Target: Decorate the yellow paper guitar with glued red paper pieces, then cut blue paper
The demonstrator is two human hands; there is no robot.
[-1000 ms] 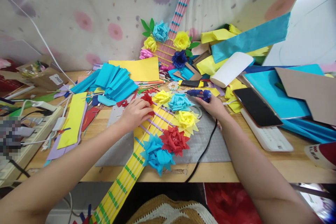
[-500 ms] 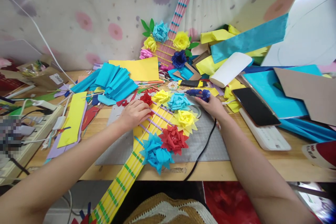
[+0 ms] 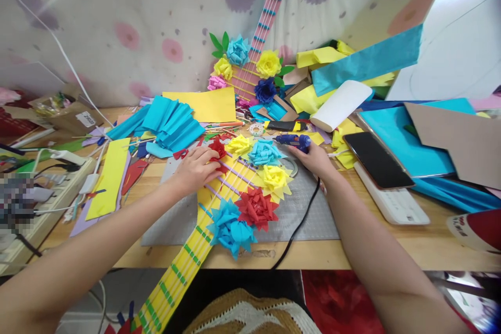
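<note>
A yellow paper guitar [image 3: 188, 258] lies across a grey cutting mat [image 3: 309, 214], its body ringed with paper flowers in yellow, blue and red. My left hand [image 3: 195, 167] rests on the guitar body with its fingers closed on a small red paper flower [image 3: 218, 148]. My right hand [image 3: 313, 159] grips a blue glue gun [image 3: 293, 140], nozzle pointing left toward a light blue flower [image 3: 265, 152]. The gun's black cord [image 3: 297, 229] runs off the table's front edge.
A pink paper guitar [image 3: 260, 26] with flowers leans on the back wall. Blue folded paper [image 3: 168, 122] and a yellow sheet [image 3: 205, 104] lie at the back left. A phone [image 3: 378, 159] on a white keyboard [image 3: 395, 201], blue sheets and cardboard [image 3: 454, 135] fill the right. A power strip [image 3: 43, 193] sits left.
The view has shifted slightly upward. Both hands stay where they were, the left on the red flower and the right on the glue gun.
</note>
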